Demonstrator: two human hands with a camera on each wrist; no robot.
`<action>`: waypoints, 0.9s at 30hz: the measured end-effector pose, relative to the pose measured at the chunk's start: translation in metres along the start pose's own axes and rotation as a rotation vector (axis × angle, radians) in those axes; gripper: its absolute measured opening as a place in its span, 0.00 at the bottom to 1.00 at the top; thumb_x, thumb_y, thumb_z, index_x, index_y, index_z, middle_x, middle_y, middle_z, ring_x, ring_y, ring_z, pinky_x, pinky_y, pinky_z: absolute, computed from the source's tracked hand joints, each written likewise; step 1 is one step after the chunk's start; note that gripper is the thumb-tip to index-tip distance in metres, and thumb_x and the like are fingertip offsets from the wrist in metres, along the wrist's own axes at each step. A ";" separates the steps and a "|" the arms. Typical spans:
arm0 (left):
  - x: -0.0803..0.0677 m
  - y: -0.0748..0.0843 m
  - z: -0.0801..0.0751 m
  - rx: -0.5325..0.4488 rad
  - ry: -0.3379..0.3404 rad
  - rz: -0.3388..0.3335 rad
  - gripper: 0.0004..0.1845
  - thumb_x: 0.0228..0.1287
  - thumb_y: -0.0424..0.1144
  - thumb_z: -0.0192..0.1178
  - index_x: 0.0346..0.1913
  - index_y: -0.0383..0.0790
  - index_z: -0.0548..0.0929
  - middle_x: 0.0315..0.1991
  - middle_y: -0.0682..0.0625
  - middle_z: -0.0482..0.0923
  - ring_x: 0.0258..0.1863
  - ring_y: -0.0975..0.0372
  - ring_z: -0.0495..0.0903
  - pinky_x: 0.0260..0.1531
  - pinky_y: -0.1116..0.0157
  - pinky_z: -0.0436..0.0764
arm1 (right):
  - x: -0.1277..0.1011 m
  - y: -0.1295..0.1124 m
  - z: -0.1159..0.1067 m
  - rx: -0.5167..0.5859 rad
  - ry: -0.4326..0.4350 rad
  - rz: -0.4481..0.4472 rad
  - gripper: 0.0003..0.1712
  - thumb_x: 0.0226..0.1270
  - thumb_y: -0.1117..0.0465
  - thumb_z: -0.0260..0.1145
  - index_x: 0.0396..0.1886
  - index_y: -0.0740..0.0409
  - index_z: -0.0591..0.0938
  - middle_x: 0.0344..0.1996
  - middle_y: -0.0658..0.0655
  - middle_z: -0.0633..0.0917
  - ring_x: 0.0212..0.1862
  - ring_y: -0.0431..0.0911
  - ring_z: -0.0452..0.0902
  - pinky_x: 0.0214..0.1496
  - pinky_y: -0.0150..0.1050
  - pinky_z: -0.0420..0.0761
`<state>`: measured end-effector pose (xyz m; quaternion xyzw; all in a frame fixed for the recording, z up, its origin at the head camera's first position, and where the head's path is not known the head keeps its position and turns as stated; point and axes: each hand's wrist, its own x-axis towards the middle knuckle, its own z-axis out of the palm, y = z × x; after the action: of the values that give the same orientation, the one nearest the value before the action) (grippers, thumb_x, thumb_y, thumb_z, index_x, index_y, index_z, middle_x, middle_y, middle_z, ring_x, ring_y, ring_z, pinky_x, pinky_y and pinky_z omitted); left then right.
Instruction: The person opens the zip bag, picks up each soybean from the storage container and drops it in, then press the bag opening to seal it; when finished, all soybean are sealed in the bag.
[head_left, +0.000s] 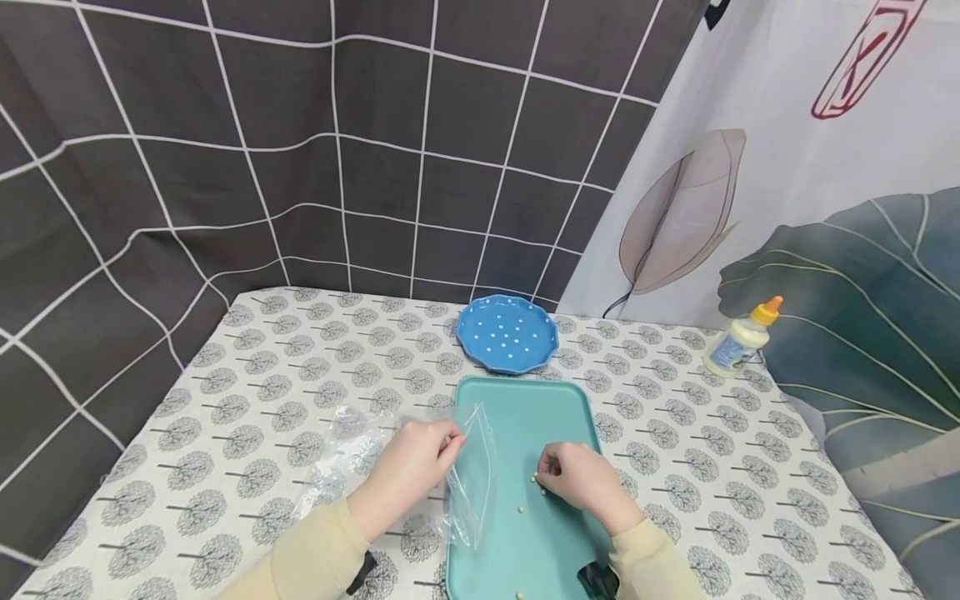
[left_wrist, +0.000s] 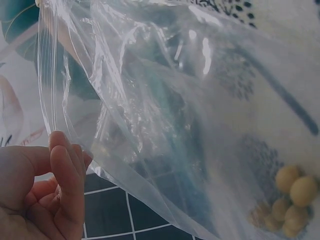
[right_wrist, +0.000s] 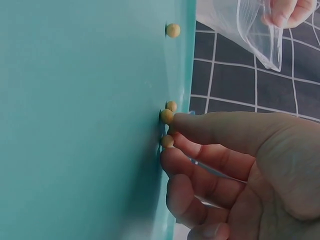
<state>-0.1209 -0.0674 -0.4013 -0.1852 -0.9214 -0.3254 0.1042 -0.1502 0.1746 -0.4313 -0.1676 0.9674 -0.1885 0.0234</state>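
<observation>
My left hand (head_left: 412, 457) pinches the top edge of a clear zip bag (head_left: 474, 487), which hangs over the left side of the turquoise tray (head_left: 525, 412). Several round, pale yellow soybeans (left_wrist: 303, 191) lie in the bag's lower corner in the left wrist view. On the tray, my right hand (head_left: 583, 479) has its thumb and fingers curled down at a small group of soybeans (right_wrist: 167, 116). One bean, partly hidden, sits between thumb and index finger. Another soybean (right_wrist: 173, 30) lies apart on the tray, and a loose soybean (head_left: 521, 509) is nearer its middle.
Behind the tray sits a blue scalloped plate (head_left: 507, 333) with white dots. A glue bottle (head_left: 738, 342) with an orange cap stands at the back right. Tree-print cloth (head_left: 247, 433) covers the table. Dark gridded curtain (head_left: 375, 167) and a pale printed one hang behind.
</observation>
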 end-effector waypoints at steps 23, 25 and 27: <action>0.002 0.001 -0.002 0.021 0.010 0.006 0.06 0.65 0.36 0.58 0.33 0.38 0.82 0.16 0.59 0.72 0.11 0.74 0.63 0.13 0.77 0.69 | 0.001 -0.012 -0.011 0.145 -0.015 -0.060 0.07 0.57 0.61 0.69 0.24 0.46 0.79 0.16 0.39 0.75 0.18 0.33 0.68 0.20 0.28 0.70; 0.002 0.001 -0.002 0.020 0.008 0.008 0.06 0.65 0.36 0.58 0.33 0.38 0.82 0.16 0.59 0.72 0.11 0.74 0.63 0.13 0.77 0.69 | 0.001 -0.015 -0.012 0.154 -0.016 -0.068 0.07 0.57 0.61 0.69 0.25 0.46 0.79 0.17 0.39 0.75 0.19 0.33 0.68 0.21 0.28 0.70; 0.002 0.001 -0.001 0.015 0.007 0.009 0.06 0.65 0.35 0.58 0.33 0.38 0.82 0.16 0.59 0.72 0.11 0.74 0.62 0.13 0.77 0.69 | 0.001 -0.018 -0.012 0.166 -0.013 -0.079 0.07 0.57 0.61 0.69 0.25 0.46 0.80 0.17 0.39 0.75 0.18 0.33 0.68 0.21 0.28 0.71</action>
<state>-0.1220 -0.0669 -0.3988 -0.1874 -0.9226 -0.3185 0.1103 -0.1465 0.1634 -0.4134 -0.2042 0.9410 -0.2676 0.0358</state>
